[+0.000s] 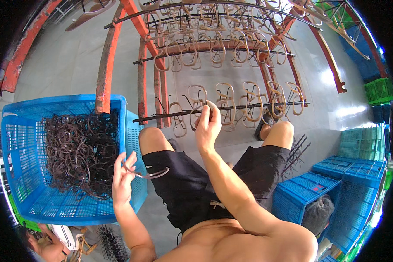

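Note:
My left hand (123, 181) is closed on a thin, curved brown frame (155, 175), which sticks out to the right over my thigh. This hand is beside the right wall of a large blue plastic crate (125, 131). Inside the crate lies a tangled heap of similar dark brown pieces (78, 157). My right hand (208, 126) reaches forward, fingertips pinched together at a dark horizontal rod (157, 116). A pale tip shows at the fingers; what they grip is hidden. Several tan looped frames (252, 102) hang along this rod, mostly right of the hand.
Orange metal posts (108, 65) carry more rods (196, 51) with hanging loops farther off. Blue crates (308, 187) stand at the right, one holding a dark plastic bag (321, 212). Dark spiky racks (296, 155) lie nearby. Another person (48, 244) is at lower left.

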Motion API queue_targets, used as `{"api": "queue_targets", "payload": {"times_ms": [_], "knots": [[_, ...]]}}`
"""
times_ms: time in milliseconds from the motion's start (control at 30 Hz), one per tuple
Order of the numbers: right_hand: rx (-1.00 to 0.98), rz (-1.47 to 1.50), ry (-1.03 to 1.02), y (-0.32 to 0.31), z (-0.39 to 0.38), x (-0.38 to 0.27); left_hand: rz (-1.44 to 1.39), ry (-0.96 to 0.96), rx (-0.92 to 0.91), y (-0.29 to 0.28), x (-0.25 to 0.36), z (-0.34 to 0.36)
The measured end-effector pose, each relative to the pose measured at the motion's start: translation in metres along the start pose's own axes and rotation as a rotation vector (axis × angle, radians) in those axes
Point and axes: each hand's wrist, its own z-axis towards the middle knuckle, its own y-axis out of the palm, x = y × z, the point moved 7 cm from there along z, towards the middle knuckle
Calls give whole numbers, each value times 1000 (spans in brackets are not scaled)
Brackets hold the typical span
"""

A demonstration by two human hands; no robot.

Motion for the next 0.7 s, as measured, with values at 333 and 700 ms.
{"api": "queue_targets", "payload": {"times_ms": [333, 700], "knots": [[31, 153, 145, 8, 6, 6, 719, -272, 104, -34, -15, 2], [-35, 162, 73, 11, 6, -2, 423, -164, 188, -32, -24, 5]]}}
